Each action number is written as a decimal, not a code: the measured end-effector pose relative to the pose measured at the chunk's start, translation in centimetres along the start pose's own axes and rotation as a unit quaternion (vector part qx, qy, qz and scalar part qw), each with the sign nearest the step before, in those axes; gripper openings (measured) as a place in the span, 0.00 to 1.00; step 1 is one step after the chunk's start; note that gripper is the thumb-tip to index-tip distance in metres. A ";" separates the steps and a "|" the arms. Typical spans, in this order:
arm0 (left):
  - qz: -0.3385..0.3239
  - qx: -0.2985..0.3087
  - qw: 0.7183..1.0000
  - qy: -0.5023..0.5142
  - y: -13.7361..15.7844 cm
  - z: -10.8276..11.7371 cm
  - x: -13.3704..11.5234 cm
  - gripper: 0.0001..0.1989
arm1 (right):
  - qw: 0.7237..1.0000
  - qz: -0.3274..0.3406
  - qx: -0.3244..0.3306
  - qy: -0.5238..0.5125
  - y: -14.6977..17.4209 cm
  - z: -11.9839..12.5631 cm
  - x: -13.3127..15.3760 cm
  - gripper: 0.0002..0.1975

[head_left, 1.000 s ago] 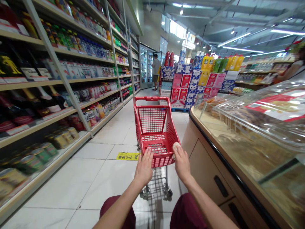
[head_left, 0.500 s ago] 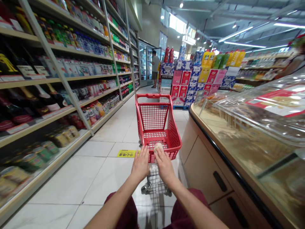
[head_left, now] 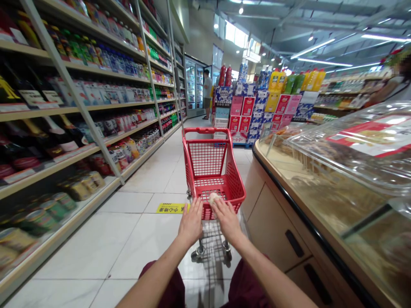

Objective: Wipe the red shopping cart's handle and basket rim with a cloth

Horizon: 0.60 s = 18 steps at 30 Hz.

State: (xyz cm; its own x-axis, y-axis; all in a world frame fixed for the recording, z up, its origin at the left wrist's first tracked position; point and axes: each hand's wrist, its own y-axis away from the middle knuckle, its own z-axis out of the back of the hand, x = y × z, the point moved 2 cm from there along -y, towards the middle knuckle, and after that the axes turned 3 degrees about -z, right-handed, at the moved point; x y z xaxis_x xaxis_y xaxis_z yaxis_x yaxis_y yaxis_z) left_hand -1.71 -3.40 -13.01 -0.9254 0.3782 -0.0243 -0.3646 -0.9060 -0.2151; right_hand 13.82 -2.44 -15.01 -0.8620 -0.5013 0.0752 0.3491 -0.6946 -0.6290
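Beige shelving (head_left: 105, 107): one long run of drinks, too many to count.
Yellow floor sign (head_left: 171, 208): one, flat on white tiles (head_left: 122, 252).
Left hand (head_left: 190, 224): fingers straight, side by side at the near rim of the red cart (head_left: 210, 189); whether it grips, I cannot tell.
Distant person (head_left: 207, 92): one, near the cooler (head_left: 193, 85).
Cart position: upright mid-aisle, two wheels (head_left: 198, 253) showing at the near end (handle at the far end).
Right hand (head_left: 227, 219): fingertips pressed together over one pale cloth (head_left: 213, 197), at the same rim.
Red bottles (head_left: 228, 76): two, atop stacked cartons (head_left: 239, 113).
Counter (head_left: 269, 209): one, two black handles (head_left: 294, 243) visible.
Far right: one more person (head_left: 394, 87).
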 end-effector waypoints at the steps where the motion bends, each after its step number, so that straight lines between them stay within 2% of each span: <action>1: -0.003 0.003 1.000 0.000 0.0 0.1 0.0 0.35 | 0.999 -0.037 -0.008 0.015 0.1 0.4 -1.3 0.24; 4: 0.000 0.010 1.000 -0.004 0.0 0.3 -0.1 0.34 | 0.987 -0.146 -0.025 0.056 0.5 1.3 -3.8 0.25; 5: 0.004 0.009 1.000 -0.008 0.0 0.4 -0.1 0.34 | 0.987 -0.147 -0.020 0.059 0.6 1.3 -3.9 0.26; 9: 0.007 0.009 1.000 -0.026 0.0 0.6 0.0 0.34 | 0.998 -0.045 0.029 0.047 0.9 1.3 -3.3 0.27; 11: 0.007 0.014 0.999 -0.030 0.1 0.7 0.1 0.34 | 0.995 -0.074 0.033 0.059 1.2 1.8 -4.5 0.27; 14: 0.010 0.021 0.999 -0.031 0.0 0.8 -0.1 0.32 | 0.980 -0.178 0.019 0.086 1.5 2.4 -6.4 0.25; 16: 0.006 0.019 0.999 -0.032 -0.1 0.7 -0.5 0.31 | 0.982 -0.169 0.018 0.078 1.4 2.1 -5.7 0.25; 18: -0.009 0.010 0.999 -0.034 -0.3 0.7 -1.0 0.31 | 0.993 -0.103 0.027 0.053 1.2 1.5 -4.1 0.26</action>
State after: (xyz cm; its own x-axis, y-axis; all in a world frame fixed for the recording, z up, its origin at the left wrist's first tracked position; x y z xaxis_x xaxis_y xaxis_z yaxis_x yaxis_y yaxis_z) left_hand -0.79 -3.64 -12.27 -0.9232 0.3814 0.0466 -0.3828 -0.9029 -0.1954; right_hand 18.30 -1.98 -14.92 -0.9499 -0.2909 0.1141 0.1783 -0.8044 -0.5667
